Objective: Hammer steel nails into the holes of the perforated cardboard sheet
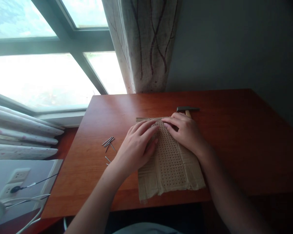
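A brown cardboard sheet (172,165) full of small punched holes lies on the reddish wooden table (234,146). My left hand (136,146) rests flat on its left part, fingers stretched toward the far edge. My right hand (185,130) lies flat on the far right part, fingertips close to those of the left. Both hands hold nothing. A hammer (187,110) with a dark head and wooden handle lies just beyond my right hand, its handle mostly hidden. Several loose nails (108,143) lie on the table left of my left hand.
A window (39,71) and a patterned curtain (146,45) stand behind the table, with a grey wall to the right. At lower left is a white surface with power sockets (17,177) and cables. The cardboard's near edge reaches the table's front edge.
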The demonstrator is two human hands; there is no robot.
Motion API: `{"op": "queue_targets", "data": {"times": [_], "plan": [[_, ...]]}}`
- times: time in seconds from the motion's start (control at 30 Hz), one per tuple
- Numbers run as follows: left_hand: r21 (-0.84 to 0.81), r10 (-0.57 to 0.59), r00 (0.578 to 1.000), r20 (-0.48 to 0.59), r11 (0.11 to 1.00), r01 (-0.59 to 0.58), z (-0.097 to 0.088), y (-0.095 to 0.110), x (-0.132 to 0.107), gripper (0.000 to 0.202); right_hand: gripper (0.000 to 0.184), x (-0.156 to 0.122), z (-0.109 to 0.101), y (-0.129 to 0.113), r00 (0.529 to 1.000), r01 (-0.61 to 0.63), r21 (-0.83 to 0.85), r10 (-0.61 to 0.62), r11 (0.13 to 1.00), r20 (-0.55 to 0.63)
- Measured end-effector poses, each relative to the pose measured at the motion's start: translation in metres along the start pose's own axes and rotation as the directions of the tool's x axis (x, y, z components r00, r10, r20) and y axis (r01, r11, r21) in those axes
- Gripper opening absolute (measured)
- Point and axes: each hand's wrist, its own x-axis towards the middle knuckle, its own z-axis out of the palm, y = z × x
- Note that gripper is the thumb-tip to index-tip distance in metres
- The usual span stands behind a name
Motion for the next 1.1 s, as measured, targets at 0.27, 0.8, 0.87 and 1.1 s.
{"op": "queue_targets", "data": {"times": [0.27, 0.8, 0.87, 1.1], "plan": [[0.099, -0.395, 0.87, -0.294, 0.893, 0.439, -0.041, -0.03, -0.068, 0.029, 0.019, -0.008, -0.024, 0.0, 0.946, -0.144, 0.304, 0.221, 0.942, -0.236], [0.335, -0.484, 0.869, 0.102, 0.839, 0.428, -0.035, -0.071, -0.154, 0.028, 0.021, -0.011, -0.013, 0.061, 0.725, -0.245, 0.534, 0.519, 0.809, -0.453], [0.322, -0.468, 0.876, 0.119, 0.852, 0.412, -0.035, -0.069, -0.152, 0.027, 0.022, -0.012, -0.011, 0.064, 0.72, -0.257, 0.531, 0.526, 0.808, -0.453], [0.314, -0.461, 0.875, 0.147, 0.861, 0.4, -0.034, -0.072, -0.156, 0.029, 0.022, -0.012, -0.007, 0.069, 0.726, -0.258, 0.517, 0.517, 0.816, -0.454]]}}
